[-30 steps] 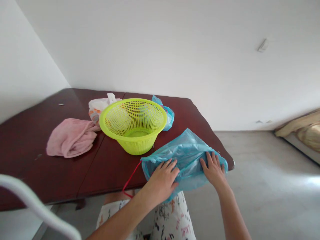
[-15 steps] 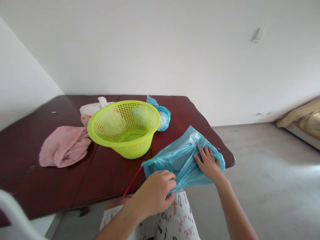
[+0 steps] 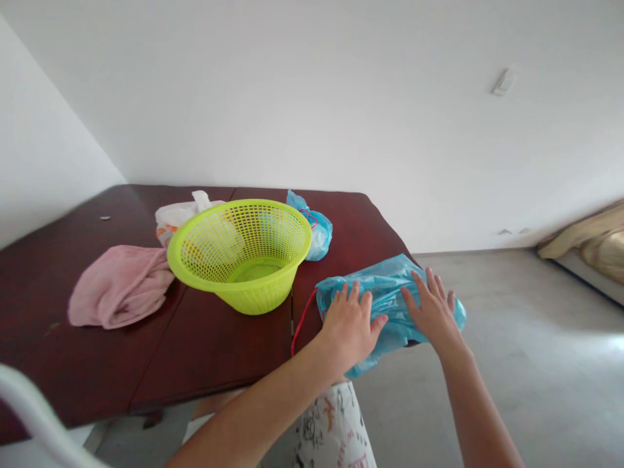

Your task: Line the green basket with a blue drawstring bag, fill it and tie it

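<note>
A blue plastic bag with a red drawstring lies crumpled on the right end of the dark red table, part of it hanging over the front edge. On its left part rests my left hand, fingers spread and palm down. My right hand is also spread flat, over the bag's right part near the table's corner. Neither hand grips anything. Left of the bag stands a yellow-green plastic basket, with only its green bottom and mesh walls showing inside.
A folded pink towel lies left of the basket. Behind the basket are a white plastic bag and a knotted blue bag. A white curved bar fills the lower left corner. A bed stands at far right.
The blue bag has shifted right, towards the table's corner, and lies flatter. My left hand has let go of its near edge and spread out on top. My right hand has moved right.
</note>
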A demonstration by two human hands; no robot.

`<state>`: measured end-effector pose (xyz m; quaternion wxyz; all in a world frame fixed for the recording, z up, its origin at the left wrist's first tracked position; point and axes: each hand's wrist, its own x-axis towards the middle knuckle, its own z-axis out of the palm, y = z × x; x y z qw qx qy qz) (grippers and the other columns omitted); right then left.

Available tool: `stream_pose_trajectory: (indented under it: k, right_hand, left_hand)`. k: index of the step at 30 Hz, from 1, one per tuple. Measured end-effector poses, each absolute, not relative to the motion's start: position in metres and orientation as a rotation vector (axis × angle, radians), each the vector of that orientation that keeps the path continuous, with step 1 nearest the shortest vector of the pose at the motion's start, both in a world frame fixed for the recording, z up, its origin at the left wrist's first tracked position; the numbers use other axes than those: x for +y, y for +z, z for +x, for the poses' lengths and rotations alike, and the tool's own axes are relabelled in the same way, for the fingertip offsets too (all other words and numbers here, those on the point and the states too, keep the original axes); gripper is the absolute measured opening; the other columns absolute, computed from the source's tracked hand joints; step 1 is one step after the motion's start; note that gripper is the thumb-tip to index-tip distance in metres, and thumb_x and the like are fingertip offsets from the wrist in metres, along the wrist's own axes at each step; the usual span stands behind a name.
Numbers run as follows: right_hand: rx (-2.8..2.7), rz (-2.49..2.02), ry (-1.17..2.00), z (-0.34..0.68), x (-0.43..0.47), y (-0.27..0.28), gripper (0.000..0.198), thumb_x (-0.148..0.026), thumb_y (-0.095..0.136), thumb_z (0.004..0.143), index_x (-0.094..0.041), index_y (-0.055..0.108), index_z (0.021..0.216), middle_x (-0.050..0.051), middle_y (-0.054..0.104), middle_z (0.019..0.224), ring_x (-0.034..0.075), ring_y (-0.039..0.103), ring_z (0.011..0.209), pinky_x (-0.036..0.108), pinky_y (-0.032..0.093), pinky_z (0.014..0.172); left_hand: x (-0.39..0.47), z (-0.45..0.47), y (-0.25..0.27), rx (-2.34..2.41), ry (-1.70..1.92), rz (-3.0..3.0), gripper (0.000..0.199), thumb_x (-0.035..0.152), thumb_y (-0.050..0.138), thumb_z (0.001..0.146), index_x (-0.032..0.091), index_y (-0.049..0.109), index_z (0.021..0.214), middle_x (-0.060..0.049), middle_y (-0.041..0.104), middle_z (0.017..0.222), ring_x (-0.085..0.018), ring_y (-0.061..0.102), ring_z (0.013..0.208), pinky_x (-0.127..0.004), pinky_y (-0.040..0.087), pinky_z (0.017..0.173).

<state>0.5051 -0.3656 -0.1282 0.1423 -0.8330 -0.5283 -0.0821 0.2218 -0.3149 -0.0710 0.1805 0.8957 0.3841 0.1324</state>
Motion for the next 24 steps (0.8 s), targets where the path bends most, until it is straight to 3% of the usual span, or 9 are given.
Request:
stream_pose_trajectory:
  k: [2,5,8,11,14,16,18,21,24]
  right_hand:
    - [-1.693,-2.386,-0.214,0.513,-0.359,-0.135,0.074,-0.064,0.040,0.123,-0.029,0.043,0.188,0.011,0.021,0.202,0.040,0.018,0.188,0.074,0.011,0.149]
    - [-1.744,-2.477,-0.032,0.525,-0.347,-0.154,0.077,-0.065,0.042,0.123,-0.030,0.038,0.191,0.011,0.024,0.201,0.037,0.020,0.188,0.069,0.016,0.150]
    - [-1.643,-2.552,0.052,0.529,-0.338,-0.170,0.077,-0.068,0.034,0.124,-0.032,0.032,0.193,0.011,0.023,0.201,0.036,0.022,0.187,0.071,0.020,0.148]
    - [-1.485,-2.604,-0.020,0.523,-0.332,-0.176,0.079,-0.071,0.031,0.124,-0.031,0.033,0.193,0.012,0.024,0.201,0.039,0.023,0.187,0.075,0.017,0.147]
    - [-1.359,-2.633,-0.035,0.516,-0.327,-0.178,0.082,-0.072,0.031,0.123,-0.027,0.037,0.191,0.016,0.028,0.199,0.043,0.025,0.185,0.079,0.015,0.145]
    - [-1.329,-2.609,-0.052,0.514,-0.326,-0.180,0.081,-0.070,0.031,0.123,-0.024,0.042,0.189,0.017,0.031,0.198,0.044,0.027,0.184,0.078,0.016,0.145]
    - [-1.338,-2.555,-0.094,0.515,-0.325,-0.184,0.080,-0.067,0.033,0.122,-0.019,0.049,0.184,0.019,0.038,0.195,0.043,0.032,0.182,0.074,0.019,0.146]
    - [-1.378,-2.493,-0.102,0.519,-0.326,-0.188,0.081,-0.065,0.034,0.120,-0.012,0.053,0.178,0.020,0.044,0.191,0.040,0.037,0.179,0.065,0.021,0.148]
    - [-1.376,-2.532,-0.028,0.523,-0.324,-0.190,0.085,-0.068,0.032,0.120,-0.015,0.045,0.185,0.016,0.036,0.196,0.038,0.029,0.183,0.066,0.016,0.149]
  left_hand:
    - [-0.307,0.232,-0.087,1.175,0.207,2.502,0.095,0.075,0.040,0.120,0.006,0.044,0.185,-0.033,0.029,0.195,-0.059,0.031,0.180,-0.076,0.035,0.143]
    - [-0.281,0.241,-0.105,1.142,-0.127,2.525,0.130,0.093,0.067,0.101,0.011,0.027,0.193,-0.031,0.006,0.199,-0.062,0.008,0.184,-0.083,0.018,0.145]
    - [-0.248,0.245,-0.107,1.050,-0.274,2.582,0.158,0.094,0.094,0.075,0.018,0.024,0.195,-0.028,0.002,0.199,-0.059,0.004,0.185,-0.083,0.016,0.145]
    - [-0.223,0.245,-0.094,1.094,-0.165,2.643,0.127,0.071,0.100,0.085,0.023,0.044,0.188,-0.029,0.024,0.197,-0.055,0.028,0.182,-0.077,0.032,0.142]
    - [-0.216,0.244,-0.081,1.197,-0.021,2.712,0.077,0.035,0.086,0.104,0.014,0.062,0.174,-0.033,0.038,0.191,-0.053,0.043,0.176,-0.072,0.035,0.141]
    - [-0.221,0.246,-0.083,1.171,0.099,2.761,0.063,0.028,0.073,0.110,0.011,0.065,0.170,-0.033,0.044,0.188,-0.052,0.048,0.173,-0.069,0.038,0.140]
    - [-0.226,0.250,-0.095,1.099,0.242,2.778,0.071,0.042,0.066,0.116,0.011,0.056,0.178,-0.031,0.041,0.190,-0.050,0.044,0.176,-0.066,0.039,0.141]
    - [-0.229,0.258,-0.127,1.084,0.329,2.710,0.105,0.074,0.057,0.115,0.007,0.031,0.191,-0.030,0.020,0.199,-0.050,0.023,0.185,-0.066,0.026,0.149]
    - [-0.224,0.263,-0.154,1.154,0.309,2.650,0.117,0.085,0.052,0.111,0.003,0.028,0.191,-0.031,0.015,0.199,-0.052,0.016,0.186,-0.066,0.017,0.151]
